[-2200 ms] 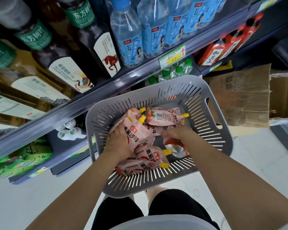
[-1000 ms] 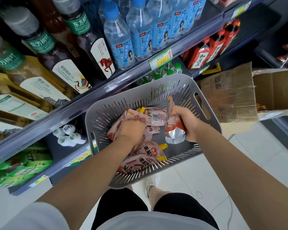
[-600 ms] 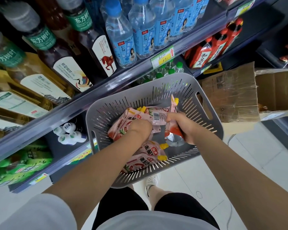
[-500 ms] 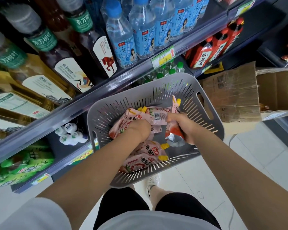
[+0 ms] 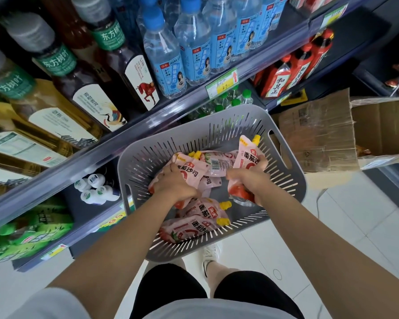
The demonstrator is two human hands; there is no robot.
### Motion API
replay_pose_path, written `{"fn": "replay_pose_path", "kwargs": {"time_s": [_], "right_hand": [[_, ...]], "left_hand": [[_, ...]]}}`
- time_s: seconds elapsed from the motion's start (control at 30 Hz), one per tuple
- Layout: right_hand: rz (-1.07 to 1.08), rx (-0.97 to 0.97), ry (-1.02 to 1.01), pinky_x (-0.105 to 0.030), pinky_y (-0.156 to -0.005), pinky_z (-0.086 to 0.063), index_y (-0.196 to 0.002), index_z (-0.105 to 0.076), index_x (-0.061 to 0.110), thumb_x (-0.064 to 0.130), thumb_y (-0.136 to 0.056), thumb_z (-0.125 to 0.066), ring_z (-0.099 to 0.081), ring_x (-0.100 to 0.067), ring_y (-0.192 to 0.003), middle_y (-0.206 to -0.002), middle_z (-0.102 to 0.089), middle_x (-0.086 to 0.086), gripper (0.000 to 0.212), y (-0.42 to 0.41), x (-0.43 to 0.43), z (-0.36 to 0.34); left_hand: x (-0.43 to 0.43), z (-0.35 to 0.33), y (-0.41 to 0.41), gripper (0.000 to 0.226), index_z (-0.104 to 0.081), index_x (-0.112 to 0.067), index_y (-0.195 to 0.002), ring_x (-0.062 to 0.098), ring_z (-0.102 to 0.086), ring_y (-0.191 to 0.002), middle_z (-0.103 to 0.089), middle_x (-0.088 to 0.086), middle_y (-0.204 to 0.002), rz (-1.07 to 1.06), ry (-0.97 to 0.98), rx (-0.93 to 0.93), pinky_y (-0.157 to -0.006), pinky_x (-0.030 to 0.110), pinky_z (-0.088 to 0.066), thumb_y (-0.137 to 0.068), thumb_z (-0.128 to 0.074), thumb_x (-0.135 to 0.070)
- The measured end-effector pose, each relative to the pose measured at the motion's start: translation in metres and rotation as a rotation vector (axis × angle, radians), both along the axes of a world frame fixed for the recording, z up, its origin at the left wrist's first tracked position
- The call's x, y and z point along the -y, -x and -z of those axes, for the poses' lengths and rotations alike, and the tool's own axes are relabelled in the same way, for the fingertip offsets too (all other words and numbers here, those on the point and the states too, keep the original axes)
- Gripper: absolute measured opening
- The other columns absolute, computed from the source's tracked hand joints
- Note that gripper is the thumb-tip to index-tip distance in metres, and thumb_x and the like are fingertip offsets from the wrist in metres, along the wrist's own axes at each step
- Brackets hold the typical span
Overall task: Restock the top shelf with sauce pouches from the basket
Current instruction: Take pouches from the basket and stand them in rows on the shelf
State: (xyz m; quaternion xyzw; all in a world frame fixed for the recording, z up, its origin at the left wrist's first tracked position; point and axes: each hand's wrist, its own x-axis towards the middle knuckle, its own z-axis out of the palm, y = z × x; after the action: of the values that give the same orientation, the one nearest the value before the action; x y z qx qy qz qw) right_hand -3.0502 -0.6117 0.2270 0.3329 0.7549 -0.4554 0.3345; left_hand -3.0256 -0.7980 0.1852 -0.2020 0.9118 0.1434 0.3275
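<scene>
One head-worn wide-angle view looks steeply down, close over the basket (image 5: 217,116) beside the shelves (image 5: 148,122).

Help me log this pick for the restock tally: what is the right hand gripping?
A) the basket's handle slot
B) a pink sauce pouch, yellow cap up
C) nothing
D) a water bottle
B: the right hand grips a pink sauce pouch upright, its yellow cap on top, over the grey basket.
</scene>
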Motion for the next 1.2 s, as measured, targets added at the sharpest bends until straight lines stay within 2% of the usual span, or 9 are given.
{"fn": "replay_pose_path", "kwargs": {"time_s": [0.27, 0.47, 0.5, 0.6, 0.73, 0.83, 0.93, 1.07, 1.2], "right_hand": [[-0.068, -0.063, -0.043, -0.052, -0.097, -0.045, -0.135, -0.005, 0.043, 0.035, -0.038, -0.072, -0.039, -0.036, -0.119, -0.129, -0.030, -0.012, 0.118, -0.005, 0.002, -0.025], [-0.087, -0.155, -0.036, -0.051, -0.102, -0.041, -0.132, -0.003, 0.046, 0.036, -0.031, -0.075, -0.036, -0.036, -0.124, -0.130, -0.032, -0.012, 0.125, -0.015, 0.015, -0.049], [-0.081, -0.178, -0.035, -0.051, -0.104, -0.038, -0.133, -0.003, 0.046, 0.035, -0.035, -0.077, -0.034, -0.036, -0.125, -0.132, -0.032, -0.013, 0.124, -0.017, 0.018, -0.055], [-0.035, -0.275, -0.069, -0.047, -0.111, -0.028, -0.145, 0.002, 0.030, 0.030, -0.058, -0.081, -0.024, -0.036, -0.132, -0.141, -0.024, -0.017, 0.120, -0.028, 0.026, -0.076], [-0.075, -0.439, -0.112, -0.046, -0.108, -0.026, -0.149, 0.005, 0.026, 0.026, -0.065, -0.080, -0.019, -0.036, -0.135, -0.144, -0.021, -0.018, 0.119, -0.054, 0.047, -0.114], [-0.130, -0.525, -0.088, -0.047, -0.107, -0.026, -0.149, 0.004, 0.025, 0.024, -0.064, -0.082, -0.016, -0.036, -0.136, -0.146, -0.017, -0.017, 0.121, -0.075, 0.071, -0.156], [-0.172, -0.672, -0.033, -0.048, -0.108, -0.026, -0.148, -0.001, 0.026, 0.022, -0.064, -0.082, -0.018, -0.036, -0.136, -0.147, -0.015, -0.018, 0.118, -0.092, 0.097, -0.197], [-0.257, -0.907, 0.018, -0.042, -0.109, -0.025, -0.149, -0.006, 0.021, 0.018, -0.059, -0.083, -0.024, -0.035, -0.133, -0.144, -0.021, -0.020, 0.119, -0.117, 0.133, -0.251], [-0.305, -1.033, 0.107, -0.042, -0.108, -0.025, -0.148, -0.010, 0.021, 0.031, -0.037, -0.070, -0.025, -0.032, -0.131, -0.143, -0.023, -0.016, 0.126, -0.138, 0.167, -0.296]], "left_hand": [[-0.005, -0.027, -0.003, 0.129, -0.007, -0.016, -0.150, 0.034, -0.027, -0.135, -0.024, 0.011, -0.148, -0.030, -0.086, -0.043, -0.107, 0.045, -0.035, -0.051, -0.076, -0.061], [0.005, -0.079, -0.012, 0.112, -0.031, -0.013, -0.140, 0.031, -0.040, -0.127, -0.037, 0.010, -0.139, -0.017, -0.129, -0.199, -0.100, 0.043, -0.042, -0.050, -0.077, -0.061], [0.009, -0.089, -0.015, 0.111, -0.032, -0.014, -0.139, 0.030, -0.041, -0.127, -0.039, 0.009, -0.138, -0.015, -0.131, -0.231, -0.100, 0.044, -0.042, -0.049, -0.077, -0.061], [0.023, -0.118, -0.035, 0.116, -0.034, -0.019, -0.138, 0.028, -0.043, -0.125, -0.042, 0.006, -0.135, -0.036, -0.156, -0.349, -0.098, 0.045, -0.044, -0.039, -0.071, -0.066], [0.045, -0.160, -0.074, 0.119, -0.037, -0.022, -0.137, 0.023, -0.044, -0.121, -0.043, 0.001, -0.130, -0.084, -0.213, -0.510, -0.097, 0.044, -0.044, -0.032, -0.067, -0.070], [0.063, -0.195, -0.108, 0.124, -0.034, -0.021, -0.140, 0.023, -0.045, -0.118, -0.042, 0.001, -0.130, -0.113, -0.228, -0.635, -0.097, 0.043, -0.045, -0.031, -0.065, -0.070], [0.083, -0.232, -0.142, 0.117, -0.032, -0.024, -0.140, 0.018, -0.046, -0.114, -0.043, -0.004, -0.123, -0.165, -0.211, -0.818, -0.094, 0.040, -0.048, -0.036, -0.070, -0.062], [0.112, -0.282, -0.182, 0.111, -0.031, -0.028, -0.139, 0.012, -0.041, -0.111, -0.038, -0.012, -0.115, -0.250, -0.182, -1.054, -0.096, 0.036, -0.045, -0.039, -0.071, -0.056], [0.141, -0.320, -0.206, 0.100, -0.038, -0.031, -0.129, 0.013, -0.052, -0.107, -0.045, -0.014, -0.112, -0.371, -0.223, -1.276, -0.090, 0.040, -0.051, -0.037, -0.071, -0.051]]}}
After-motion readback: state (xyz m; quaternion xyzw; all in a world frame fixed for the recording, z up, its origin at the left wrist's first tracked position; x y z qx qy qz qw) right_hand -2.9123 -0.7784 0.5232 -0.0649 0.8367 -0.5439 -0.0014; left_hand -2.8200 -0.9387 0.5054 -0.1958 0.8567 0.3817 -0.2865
